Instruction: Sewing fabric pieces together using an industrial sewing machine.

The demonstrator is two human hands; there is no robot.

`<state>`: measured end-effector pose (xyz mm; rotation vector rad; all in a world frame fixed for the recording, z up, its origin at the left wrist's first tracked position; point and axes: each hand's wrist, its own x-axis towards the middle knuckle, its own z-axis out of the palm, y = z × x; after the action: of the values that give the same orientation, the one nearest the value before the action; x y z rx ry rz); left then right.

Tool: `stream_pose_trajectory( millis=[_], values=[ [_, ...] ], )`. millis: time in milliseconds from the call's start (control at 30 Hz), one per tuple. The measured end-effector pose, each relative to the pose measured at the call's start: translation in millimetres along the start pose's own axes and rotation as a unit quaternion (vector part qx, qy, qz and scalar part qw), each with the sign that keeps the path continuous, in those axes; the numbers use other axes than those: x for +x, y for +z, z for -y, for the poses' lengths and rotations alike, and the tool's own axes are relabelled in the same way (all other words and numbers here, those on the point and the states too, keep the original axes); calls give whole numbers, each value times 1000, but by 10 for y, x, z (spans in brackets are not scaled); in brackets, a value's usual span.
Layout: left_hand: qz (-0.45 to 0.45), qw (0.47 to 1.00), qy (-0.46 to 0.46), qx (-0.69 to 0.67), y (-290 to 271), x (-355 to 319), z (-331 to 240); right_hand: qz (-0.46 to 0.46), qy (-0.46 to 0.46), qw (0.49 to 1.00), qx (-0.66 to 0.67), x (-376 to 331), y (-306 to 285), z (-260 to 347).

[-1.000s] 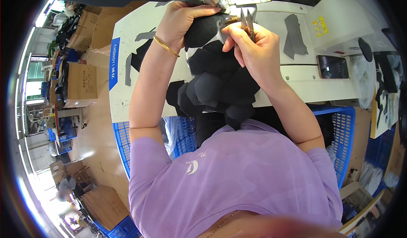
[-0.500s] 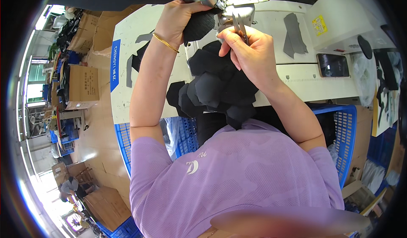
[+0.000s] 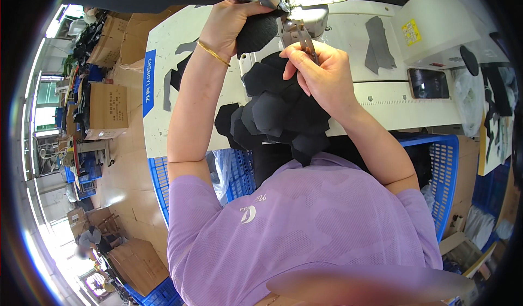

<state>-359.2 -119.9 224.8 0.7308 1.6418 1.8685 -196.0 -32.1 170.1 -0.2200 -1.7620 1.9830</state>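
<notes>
My left hand [image 3: 229, 22] grips a black fabric piece [image 3: 259, 31] right beside the needle area of a sewing machine [image 3: 305, 11], a gold bangle on the wrist. My right hand [image 3: 321, 74] holds small metal snips [image 3: 306, 41], their tips pointing up toward the machine's foot. A chain of joined black fabric pieces [image 3: 278, 115] hangs from the machine over the white table [image 3: 180, 88] edge and down toward my lap. I wear a lilac shirt.
Loose dark grey cut pieces [image 3: 378, 44] lie on the table to the right, others [image 3: 177, 77] to the left. Blue plastic crates [image 3: 436, 164] stand under the table on both sides. Cardboard boxes [image 3: 109, 107] line the floor at left.
Both hands have moved up toward the machine's needle. The right hand has brought the snips closer to the fabric held by the left hand.
</notes>
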Motion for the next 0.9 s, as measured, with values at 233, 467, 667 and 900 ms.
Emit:
stream_pose_trajectory(
  millis=[233,467,667,900],
  values=[
    [36,998,3,-51,-23,1,-1,29,34,999,14,-49,-54,10],
    [-19,1000,-9,-19,-130,28,105,86,69,994,7,-150,-99,57],
    [-196,979,48,19,-84,-466,71,44,-87,957,-274,-262,-256,166],
    [-204,949,196,141,44,-1030,456,-45,-266,798,-538,-281,-63,28]
  ],
)
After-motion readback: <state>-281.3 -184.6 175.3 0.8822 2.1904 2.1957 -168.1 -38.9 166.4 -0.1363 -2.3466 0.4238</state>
